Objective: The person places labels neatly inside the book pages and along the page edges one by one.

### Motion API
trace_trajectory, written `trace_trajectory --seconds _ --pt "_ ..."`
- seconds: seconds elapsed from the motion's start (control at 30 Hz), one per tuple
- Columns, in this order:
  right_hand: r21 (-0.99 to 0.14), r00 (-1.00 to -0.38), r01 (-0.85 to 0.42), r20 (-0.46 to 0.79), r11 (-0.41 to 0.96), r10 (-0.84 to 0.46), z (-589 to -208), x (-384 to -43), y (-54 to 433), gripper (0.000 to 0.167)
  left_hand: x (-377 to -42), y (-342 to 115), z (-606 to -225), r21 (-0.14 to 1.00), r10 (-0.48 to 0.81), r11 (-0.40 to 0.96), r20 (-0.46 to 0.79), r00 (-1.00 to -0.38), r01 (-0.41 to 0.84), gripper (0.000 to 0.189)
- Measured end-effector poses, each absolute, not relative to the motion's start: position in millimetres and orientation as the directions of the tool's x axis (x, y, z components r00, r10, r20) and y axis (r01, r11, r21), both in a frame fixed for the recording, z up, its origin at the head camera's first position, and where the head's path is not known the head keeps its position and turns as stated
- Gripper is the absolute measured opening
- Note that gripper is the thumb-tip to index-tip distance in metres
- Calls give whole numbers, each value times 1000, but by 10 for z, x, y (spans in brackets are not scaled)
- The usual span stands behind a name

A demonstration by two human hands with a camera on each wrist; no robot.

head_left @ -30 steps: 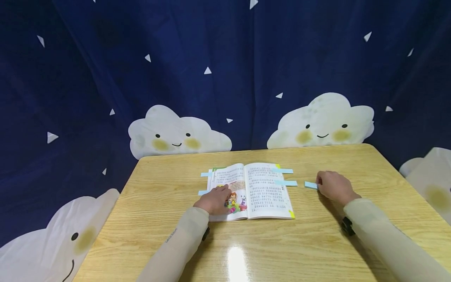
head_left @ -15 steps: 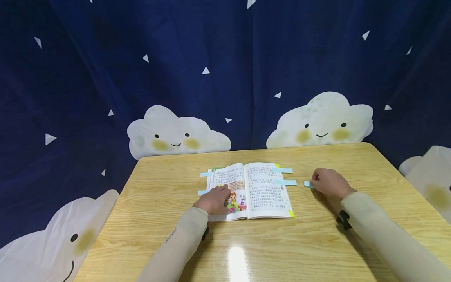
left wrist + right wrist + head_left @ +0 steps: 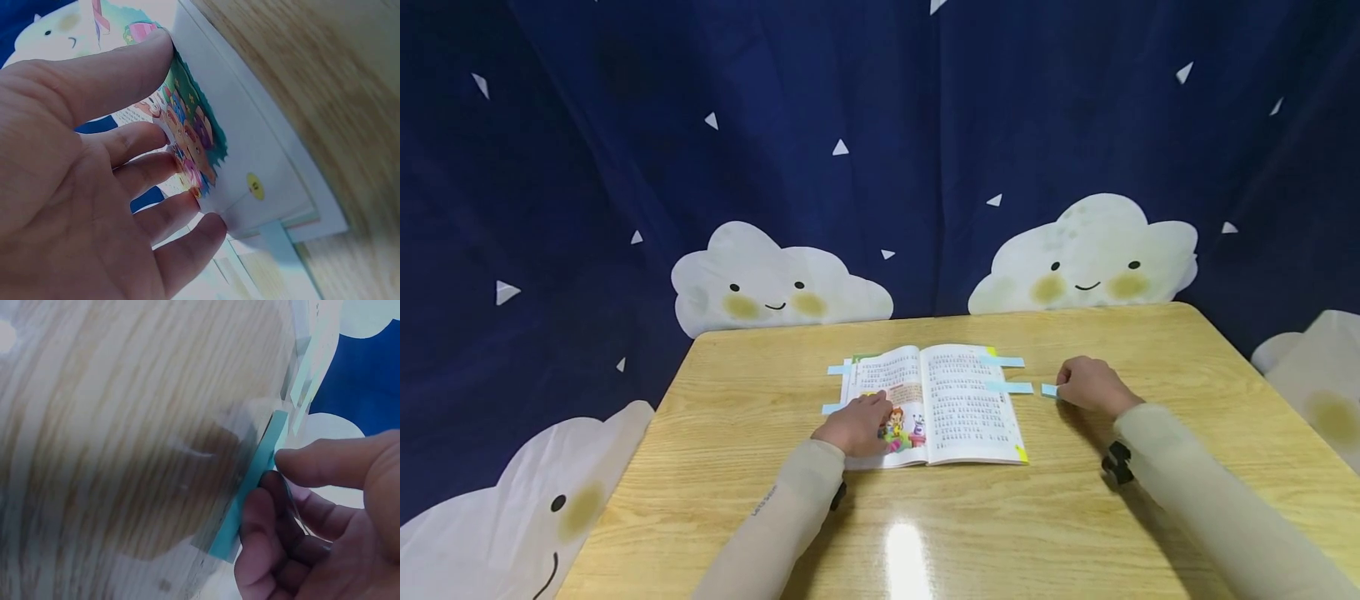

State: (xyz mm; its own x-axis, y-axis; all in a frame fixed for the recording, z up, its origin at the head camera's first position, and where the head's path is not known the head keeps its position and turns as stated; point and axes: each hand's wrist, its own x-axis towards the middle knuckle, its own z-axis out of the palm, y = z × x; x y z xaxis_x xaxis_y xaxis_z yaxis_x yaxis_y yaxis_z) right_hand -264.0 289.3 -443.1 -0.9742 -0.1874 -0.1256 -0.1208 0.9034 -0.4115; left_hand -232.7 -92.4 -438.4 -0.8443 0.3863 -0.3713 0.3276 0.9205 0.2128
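Observation:
An open book (image 3: pixel 966 429) with printed text and a colourful cartoon lies on the table. My left hand (image 3: pixel 855 427) rests on its left page, fingers spread and slightly bent beside the picture in the left wrist view. Light-blue sticky notes stick out past both sides: one (image 3: pixel 839 370) at the upper left, another (image 3: pixel 1003 362) at the upper right. Right of the book is a narrow pad of blue sticky notes (image 3: pixel 250 487). My right hand (image 3: pixel 1092 385) has its thumb and curled fingers at the pad's side, pinching it close to the tabletop.
The wooden table (image 3: pixel 970 525) has a rounded far corner and ends at a dark blue curtain (image 3: pixel 820 92) printed with white clouds and triangles. A bright light reflection (image 3: pixel 906 558) shows near the front.
My right hand has moved left toward the book and covers more of the sticky note pad, which has shifted slightly left too. The left hand and book stay put.

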Motion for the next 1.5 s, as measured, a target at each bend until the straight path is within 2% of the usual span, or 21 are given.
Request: trace_trajectory --seconds 0.7,1.5 --pt "-421 -976 -121 -117 899 -186 -4430 -2694 2977 8 -2316 -926 -4370 219 386 920 -371 -845 325 64" --pt "-497 -964 -41 -208 867 -165 -4364 -2672 2978 22 -2332 -919 -4390 225 374 924 -377 -847 308 64"
